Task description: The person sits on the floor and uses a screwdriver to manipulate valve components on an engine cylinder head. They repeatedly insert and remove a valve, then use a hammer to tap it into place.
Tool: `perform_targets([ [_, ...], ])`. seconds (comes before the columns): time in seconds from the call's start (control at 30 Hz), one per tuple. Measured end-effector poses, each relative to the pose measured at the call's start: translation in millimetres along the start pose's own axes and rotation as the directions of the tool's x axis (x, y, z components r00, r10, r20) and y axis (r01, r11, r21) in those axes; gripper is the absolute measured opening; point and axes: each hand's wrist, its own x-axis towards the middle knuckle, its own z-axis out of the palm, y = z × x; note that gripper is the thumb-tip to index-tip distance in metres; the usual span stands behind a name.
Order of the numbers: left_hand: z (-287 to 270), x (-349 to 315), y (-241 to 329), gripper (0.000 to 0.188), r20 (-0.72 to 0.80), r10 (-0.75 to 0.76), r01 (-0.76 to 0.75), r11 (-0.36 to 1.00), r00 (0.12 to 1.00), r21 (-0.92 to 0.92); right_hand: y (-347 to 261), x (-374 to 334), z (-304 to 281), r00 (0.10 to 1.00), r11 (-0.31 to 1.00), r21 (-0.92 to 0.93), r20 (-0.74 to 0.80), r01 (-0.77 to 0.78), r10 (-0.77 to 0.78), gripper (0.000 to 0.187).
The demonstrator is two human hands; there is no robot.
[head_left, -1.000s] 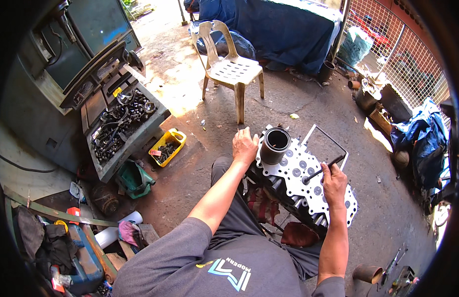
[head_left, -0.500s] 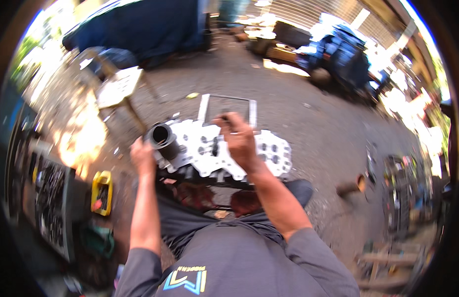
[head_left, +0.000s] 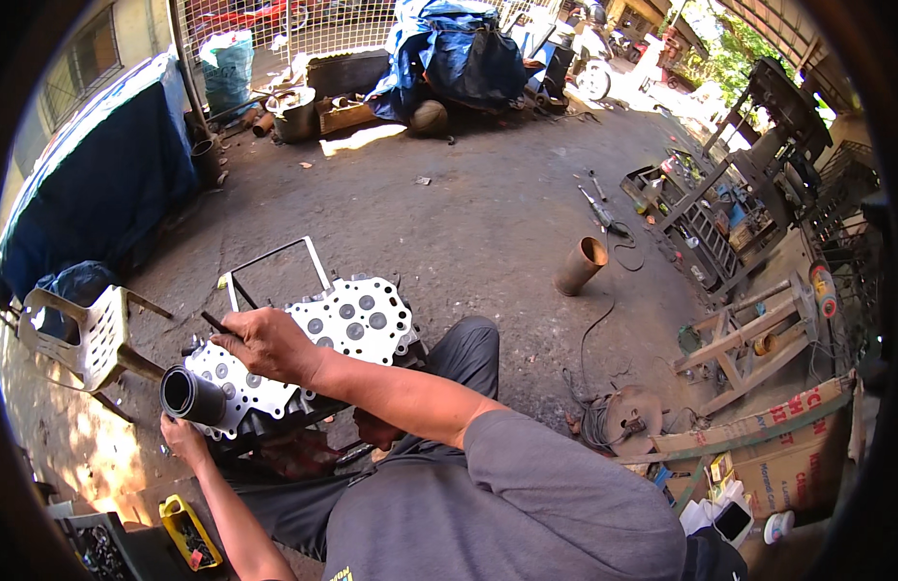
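Observation:
A cylinder head (head_left: pixel 357 327) with a pale, machined face full of round valves and holes lies in front of my knees. On its left end stands a dark metal cylinder sleeve (head_left: pixel 209 399), its mouth showing a darker inner ring. My left hand (head_left: pixel 185 441) is closed against the near side of this sleeve; its far fingers are hidden. Over the middle of the head, my right hand (head_left: pixel 270 347) is closed round a short dark rod (head_left: pixel 216 322), whose end sticks out past the fingers to the left. The rod's kind is not clear.
A metal frame (head_left: pixel 315 263) stands behind the head. A plastic chair (head_left: pixel 100 334) is at the left, a yellow tray (head_left: pixel 192 533) at the lower left. To the right are a rusty pipe (head_left: pixel 580 266), a power tool (head_left: pixel 604 211) with its cord, and a wooden stand (head_left: pixel 749 334).
My view has swung to the right, so the head and both hands now sit further left in the picture. My right hand is nearer the sleeve; my left stays beside it.

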Motion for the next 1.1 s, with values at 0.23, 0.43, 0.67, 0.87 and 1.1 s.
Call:
perform_targets([
  [0.23,6,2,-14,0.043,0.011,0.227,-0.223,0.944,0.974,0.245,38,-40,6,0.709,0.791,-0.543,0.437,-0.282,0.553,0.054],
  [0.43,15,5,-29,0.040,-0.014,0.211,-0.205,0.960,0.977,0.194,73,-66,-13,0.840,0.839,0.076,0.126,-0.539,0.528,0.052],
  [0.67,12,7,-23,0.040,0.016,0.121,-0.121,0.992,0.993,0.044,85,-77,-7,0.874,0.859,0.213,-0.043,-0.466,0.484,0.029],
  [0.87,8,7,-20,0.045,0.099,-0.028,0.029,1.000,0.995,-0.011,84,-78,-4,0.897,0.899,0.104,-0.083,-0.425,0.433,0.025],
  [1.1,9,10,-25,0.043,0.023,0.068,-0.069,0.997,0.997,0.044,80,-78,-3,0.915,0.922,0.008,-0.114,-0.388,0.386,0.022],
])
